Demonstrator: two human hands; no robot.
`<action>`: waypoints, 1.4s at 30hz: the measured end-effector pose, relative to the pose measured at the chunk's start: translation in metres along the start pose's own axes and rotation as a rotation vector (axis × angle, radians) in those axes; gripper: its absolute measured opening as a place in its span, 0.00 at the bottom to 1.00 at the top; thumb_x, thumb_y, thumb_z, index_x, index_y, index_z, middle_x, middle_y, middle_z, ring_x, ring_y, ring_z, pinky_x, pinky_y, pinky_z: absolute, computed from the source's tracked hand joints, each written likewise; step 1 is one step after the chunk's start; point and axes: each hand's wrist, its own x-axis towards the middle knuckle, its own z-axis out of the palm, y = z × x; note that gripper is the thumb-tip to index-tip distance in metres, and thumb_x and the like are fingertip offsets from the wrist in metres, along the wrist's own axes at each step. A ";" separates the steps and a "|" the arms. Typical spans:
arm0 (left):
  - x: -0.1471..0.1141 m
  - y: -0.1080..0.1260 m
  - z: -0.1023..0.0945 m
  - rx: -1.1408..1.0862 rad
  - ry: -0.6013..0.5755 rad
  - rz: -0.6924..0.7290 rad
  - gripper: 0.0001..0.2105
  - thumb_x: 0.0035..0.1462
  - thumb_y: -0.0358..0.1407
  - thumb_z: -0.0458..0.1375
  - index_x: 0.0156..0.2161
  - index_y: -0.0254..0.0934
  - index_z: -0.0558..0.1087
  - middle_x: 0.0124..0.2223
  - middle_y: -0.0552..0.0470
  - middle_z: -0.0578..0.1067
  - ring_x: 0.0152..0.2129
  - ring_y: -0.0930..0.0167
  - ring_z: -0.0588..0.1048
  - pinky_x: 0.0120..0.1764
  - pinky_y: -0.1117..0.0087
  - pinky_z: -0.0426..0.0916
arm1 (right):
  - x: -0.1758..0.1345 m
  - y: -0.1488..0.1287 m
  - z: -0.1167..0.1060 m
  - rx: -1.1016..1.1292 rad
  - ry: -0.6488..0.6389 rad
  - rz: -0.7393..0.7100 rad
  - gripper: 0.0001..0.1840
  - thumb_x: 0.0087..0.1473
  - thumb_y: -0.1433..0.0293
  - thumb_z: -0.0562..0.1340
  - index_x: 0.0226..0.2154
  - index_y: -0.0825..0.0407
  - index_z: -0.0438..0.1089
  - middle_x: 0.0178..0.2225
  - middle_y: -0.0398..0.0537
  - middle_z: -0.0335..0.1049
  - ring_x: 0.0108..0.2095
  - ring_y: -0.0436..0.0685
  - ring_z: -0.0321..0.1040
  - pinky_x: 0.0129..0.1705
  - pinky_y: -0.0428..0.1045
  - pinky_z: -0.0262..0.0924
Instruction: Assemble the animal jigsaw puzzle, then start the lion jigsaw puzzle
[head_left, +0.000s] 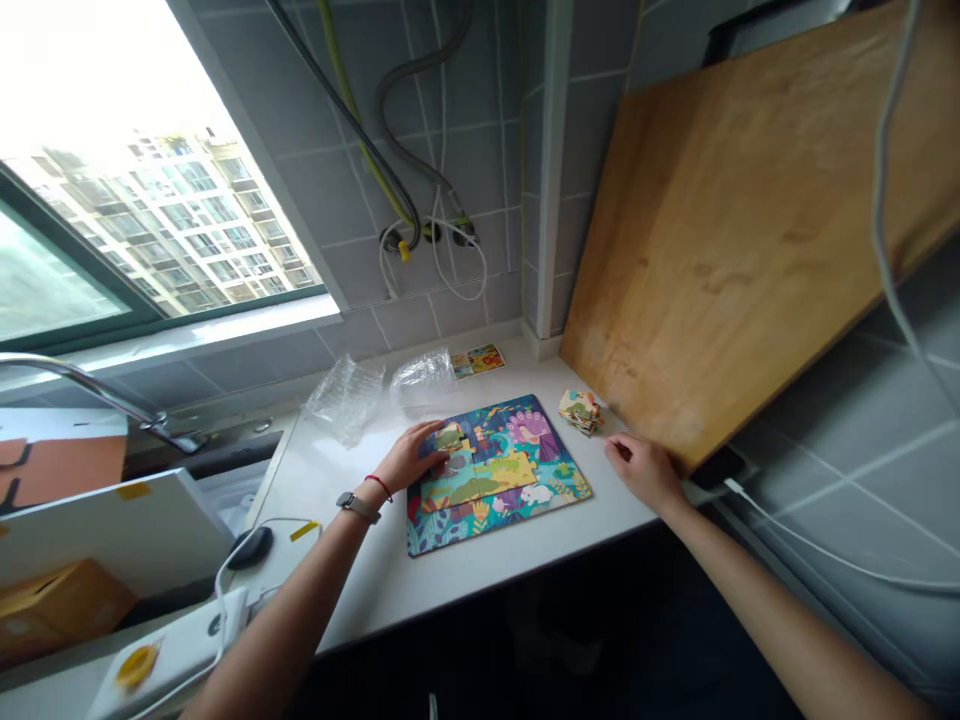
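White tabletop [360, 590] carries a colourful jigsaw board [495, 470], lying flat near the front edge with its picture partly filled in. My left hand [412, 455] rests palm-down on the board's left part, fingers loosely spread rather than clenched, fingertips touching a greenish puzzle piece [450, 437] that sits on the board; whether the piece is pinched or merely pressed cannot be told. A wristwatch [357, 506] and a red string band [380, 486] sit on that wrist. My right hand [645, 470] lies on the tabletop just right of the board, fingers relaxed and slightly curled, holding nothing, its fingertips pointing toward a small stack of loose pieces [581, 411] near the board's upper right corner but apart from it. Behind the board lie crumpled clear plastic wrap [349, 395] and a small printed picture card [478, 360]. A large wooden board [750, 220] leans against the tiled wall at right.
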 end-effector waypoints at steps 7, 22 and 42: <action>-0.013 -0.014 0.026 0.013 0.130 0.081 0.21 0.67 0.53 0.55 0.52 0.41 0.81 0.61 0.43 0.76 0.63 0.53 0.69 0.64 0.46 0.66 | 0.001 -0.005 -0.002 -0.068 -0.025 -0.039 0.17 0.60 0.59 0.57 0.25 0.49 0.72 0.25 0.48 0.74 0.26 0.57 0.71 0.31 0.49 0.61; -0.026 -0.059 -0.017 -0.160 0.131 -0.079 0.27 0.58 0.57 0.58 0.53 0.41 0.80 0.57 0.44 0.79 0.54 0.58 0.78 0.59 0.59 0.70 | 0.002 -0.011 -0.003 -0.157 -0.072 -0.018 0.22 0.60 0.54 0.56 0.27 0.51 0.75 0.27 0.53 0.76 0.27 0.59 0.70 0.32 0.51 0.62; -0.026 -0.055 -0.014 -0.167 0.191 -0.075 0.43 0.53 0.73 0.49 0.56 0.39 0.79 0.62 0.41 0.75 0.57 0.53 0.75 0.63 0.55 0.66 | 0.064 -0.030 -0.033 -0.123 -0.223 0.006 0.24 0.52 0.54 0.66 0.46 0.53 0.79 0.46 0.59 0.78 0.41 0.64 0.77 0.47 0.59 0.74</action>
